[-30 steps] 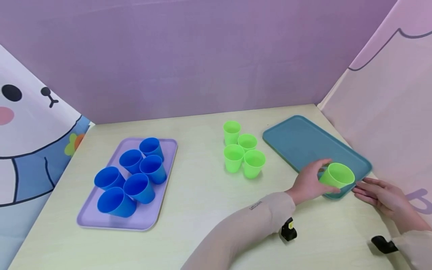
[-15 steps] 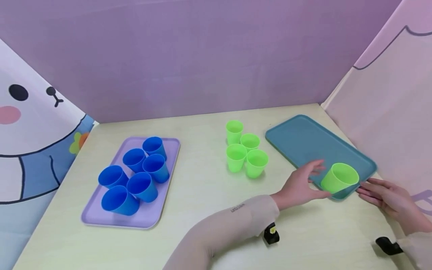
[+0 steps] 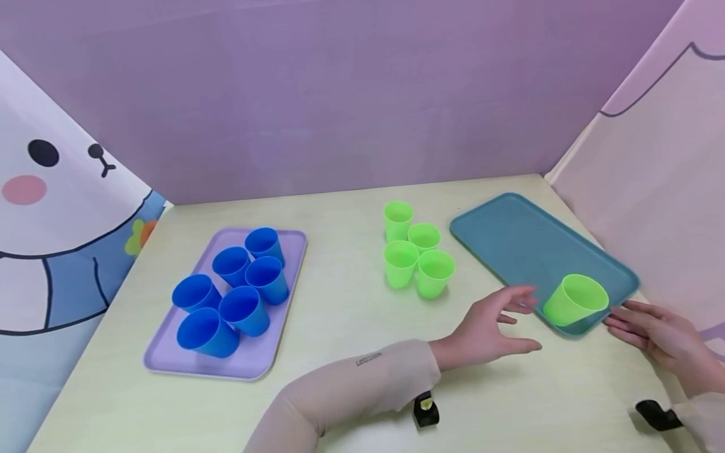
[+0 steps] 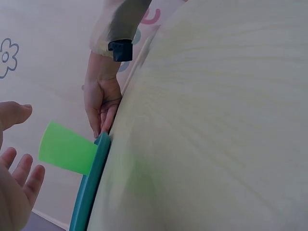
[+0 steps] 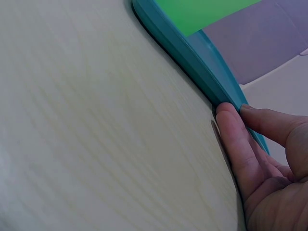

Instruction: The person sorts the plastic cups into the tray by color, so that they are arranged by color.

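Observation:
A light green cup (image 3: 574, 301) stands near the front corner of a teal tray (image 3: 527, 242). My left hand (image 3: 481, 330) is just left of this cup, fingers and thumb spread apart with nothing between them. In the left wrist view the cup (image 4: 67, 148) is apart from the left fingertips. My right hand (image 3: 659, 333) is at the tray's near right corner. The right wrist view shows that hand (image 5: 260, 159) pinching the tray's rim, thumb on top and fingers against the outer side. Several more green cups (image 3: 400, 264) stand in a cluster left of the teal tray.
On the left a lilac tray (image 3: 266, 365) bears several blue cups (image 3: 243, 311). A purple backdrop (image 3: 351, 94) rises behind the table (image 3: 340, 308), and printed cloth walls stand at both sides. The right-hand wall (image 3: 668, 189) runs close beside the teal tray.
My left hand has let go of the green cup and drawn back to the left, leaving the cup on the teal tray. The right hand stays at the tray's corner.

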A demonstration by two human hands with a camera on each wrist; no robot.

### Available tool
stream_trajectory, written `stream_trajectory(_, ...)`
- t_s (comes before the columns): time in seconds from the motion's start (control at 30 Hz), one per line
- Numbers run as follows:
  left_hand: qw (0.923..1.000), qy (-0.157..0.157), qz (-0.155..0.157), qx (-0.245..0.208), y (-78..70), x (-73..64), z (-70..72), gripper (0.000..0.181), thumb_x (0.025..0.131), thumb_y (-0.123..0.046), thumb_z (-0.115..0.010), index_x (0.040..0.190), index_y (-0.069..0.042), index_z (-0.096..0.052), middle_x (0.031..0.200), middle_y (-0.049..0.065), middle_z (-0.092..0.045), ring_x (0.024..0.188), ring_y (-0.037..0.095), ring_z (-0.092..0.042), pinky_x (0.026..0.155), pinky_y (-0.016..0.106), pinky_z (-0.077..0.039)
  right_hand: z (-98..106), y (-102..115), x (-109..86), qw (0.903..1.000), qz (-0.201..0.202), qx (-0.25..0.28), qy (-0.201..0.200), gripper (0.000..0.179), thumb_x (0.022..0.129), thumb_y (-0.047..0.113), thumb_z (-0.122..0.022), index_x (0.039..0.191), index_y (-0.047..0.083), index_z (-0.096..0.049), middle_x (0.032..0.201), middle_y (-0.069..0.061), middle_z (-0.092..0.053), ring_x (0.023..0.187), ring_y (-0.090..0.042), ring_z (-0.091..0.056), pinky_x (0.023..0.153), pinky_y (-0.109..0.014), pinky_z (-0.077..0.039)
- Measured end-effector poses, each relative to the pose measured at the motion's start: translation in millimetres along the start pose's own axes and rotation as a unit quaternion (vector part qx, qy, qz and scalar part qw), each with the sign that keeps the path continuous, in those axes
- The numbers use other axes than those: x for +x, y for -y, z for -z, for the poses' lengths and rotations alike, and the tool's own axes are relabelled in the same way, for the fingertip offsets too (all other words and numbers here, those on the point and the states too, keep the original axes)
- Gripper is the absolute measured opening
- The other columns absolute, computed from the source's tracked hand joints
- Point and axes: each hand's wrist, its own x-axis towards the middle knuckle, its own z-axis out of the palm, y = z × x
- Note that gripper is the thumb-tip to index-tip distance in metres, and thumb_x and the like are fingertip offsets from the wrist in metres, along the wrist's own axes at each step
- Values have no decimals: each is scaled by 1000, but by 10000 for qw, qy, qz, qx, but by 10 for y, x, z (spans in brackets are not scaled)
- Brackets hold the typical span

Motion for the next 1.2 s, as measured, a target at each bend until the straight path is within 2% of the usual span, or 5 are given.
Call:
stream_trajectory(0.23,9990,-413,-178,23,72,-203,126,69,83,-3,-80,143,-7,-46,131,8,-63,116,2,-58,91,12,-48,27,-3,0,9997,29,60,219,36,103,-8,-40,98,10,-71,97,-18,-74,89,-29,-74,79,-36,-60)
stream_trajectory(0.43,9970,-706,-2,-307,177,-353,314,65,83,-1,-79,140,-5,-48,128,15,-63,112,8,-61,90,18,-52,7,-3,-12,9994,86,173,293,38,103,-10,-37,99,8,-70,98,-19,-73,89,-30,-74,79,-36,-60)
stream_trajectory(0.73,9880,-1412,51,-620,345,-611,573,58,83,3,-77,135,2,-51,117,23,-63,103,34,-63,86,33,-57,-22,3,-15,9994,90,202,253,40,104,-10,-34,98,9,-69,97,-19,-74,88,-30,-74,79,-37,-60)
stream_trajectory(0.93,9780,-2020,185,-479,367,-691,698,57,82,3,-77,133,4,-51,118,22,-61,107,37,-60,84,37,-56,10,9,-9,9999,53,65,78,37,103,-8,-39,96,12,-70,96,-18,-74,87,-29,-74,78,-37,-60)
stream_trajectory(1.2,9733,-2238,500,-46,391,-749,740,69,82,-3,-79,141,0,-43,136,17,-49,119,37,-54,94,45,-52,45,4,7,10000,19,10,53,34,103,-7,-43,96,13,-70,96,-17,-74,87,-29,-74,78,-37,-60)
